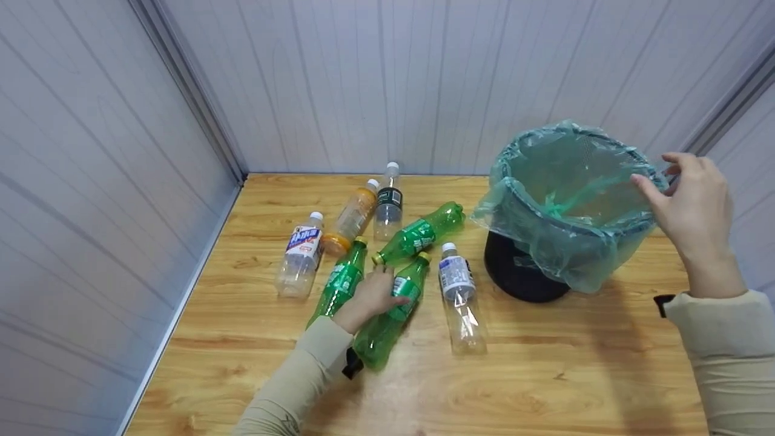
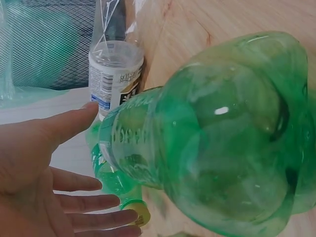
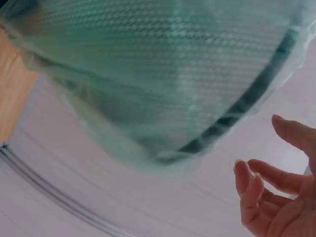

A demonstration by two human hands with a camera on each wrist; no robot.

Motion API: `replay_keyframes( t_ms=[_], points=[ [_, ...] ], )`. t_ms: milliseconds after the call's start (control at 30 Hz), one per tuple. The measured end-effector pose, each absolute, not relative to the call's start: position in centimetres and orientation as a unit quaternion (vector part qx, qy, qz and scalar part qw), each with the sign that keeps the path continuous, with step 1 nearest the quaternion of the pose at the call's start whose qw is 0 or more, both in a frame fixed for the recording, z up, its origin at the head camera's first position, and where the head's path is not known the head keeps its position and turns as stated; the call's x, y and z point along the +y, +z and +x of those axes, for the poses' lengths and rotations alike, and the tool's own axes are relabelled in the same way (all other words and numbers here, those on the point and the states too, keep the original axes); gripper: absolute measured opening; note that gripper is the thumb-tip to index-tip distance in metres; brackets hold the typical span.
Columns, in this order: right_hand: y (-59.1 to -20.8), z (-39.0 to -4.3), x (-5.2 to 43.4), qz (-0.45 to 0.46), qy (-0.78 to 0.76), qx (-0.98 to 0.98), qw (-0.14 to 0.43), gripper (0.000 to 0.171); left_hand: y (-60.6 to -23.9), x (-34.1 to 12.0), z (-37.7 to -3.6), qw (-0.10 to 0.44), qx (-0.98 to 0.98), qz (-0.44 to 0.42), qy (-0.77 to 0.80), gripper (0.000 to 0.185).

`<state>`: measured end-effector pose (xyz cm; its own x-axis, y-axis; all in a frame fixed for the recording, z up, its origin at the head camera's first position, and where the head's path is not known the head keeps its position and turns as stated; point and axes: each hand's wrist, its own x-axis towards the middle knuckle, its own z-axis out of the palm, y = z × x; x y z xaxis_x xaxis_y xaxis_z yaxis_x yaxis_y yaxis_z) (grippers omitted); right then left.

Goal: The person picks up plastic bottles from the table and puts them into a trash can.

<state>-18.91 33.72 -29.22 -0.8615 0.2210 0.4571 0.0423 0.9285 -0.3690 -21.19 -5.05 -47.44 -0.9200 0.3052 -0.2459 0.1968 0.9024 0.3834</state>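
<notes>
By bin point(image 1: 527, 275): bottles point(image 1: 458, 290) w/ hands point(image 1: 372, 293).

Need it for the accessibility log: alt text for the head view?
A person's left hand rests on a green plastic bottle among seven bottles lying on a wooden table; the right hand is at the rim of a black bin lined with a green bag.

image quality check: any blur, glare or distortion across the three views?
Head view: sharp and evenly lit, soft shadow beside the bin. Left wrist view: green bottle so close it bulges and blurs, with a small glare spot; left hand soft. Right wrist view: bin liner blurred, right hand sharper.
</notes>
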Motion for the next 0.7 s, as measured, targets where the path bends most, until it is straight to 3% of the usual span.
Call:
replay_keyframes(
  t_ms=[200,467,700],
  points=[
    [-29.3,-20.4,35.6,-0.109,0.168,-0.960,0.197,0.057,-47.8,-4.9,-21.4,0.161,0.962,0.122,0.184,0.087],
    [-30.6,-21.8,37.3,-0.118,0.196,-0.956,0.182,0.059,-48.3,-5.0,-21.5,0.170,0.961,0.118,0.185,0.086],
    [-31.6,-22.4,38.6,-0.116,0.277,-0.944,0.135,0.062,-48.6,-5.0,-21.6,0.176,0.956,0.122,0.202,0.087]
  ],
)
